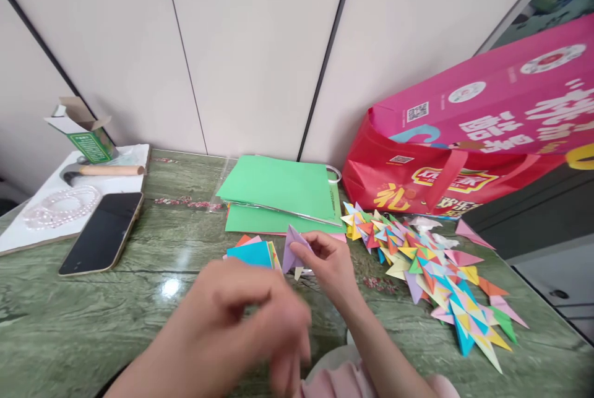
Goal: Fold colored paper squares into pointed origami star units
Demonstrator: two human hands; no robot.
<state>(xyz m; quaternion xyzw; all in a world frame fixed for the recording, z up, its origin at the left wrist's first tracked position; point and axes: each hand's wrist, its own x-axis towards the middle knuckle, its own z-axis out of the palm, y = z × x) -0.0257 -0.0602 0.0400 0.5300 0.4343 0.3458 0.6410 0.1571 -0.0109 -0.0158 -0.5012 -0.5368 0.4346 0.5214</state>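
A small folded purple paper piece [291,250] is pinched between the thumb and fingers of my right hand [327,262], just in front of the green sheets [283,190]. Large and blurred, my left hand [241,317] is raised close to the camera with its fingers curled; whether it holds anything cannot be made out. Behind it lies a stack of small coloured papers with a blue one [253,254] on top. Many folded paper triangles [431,262] in several colours spread over the table to the right.
A red and pink bag [417,169] stands at the back right. On the left are a black phone [104,234], a sickle with a wooden handle [111,170], a beaded string [62,206] and an open green box [93,146]. A wall rises behind the table [185,243].
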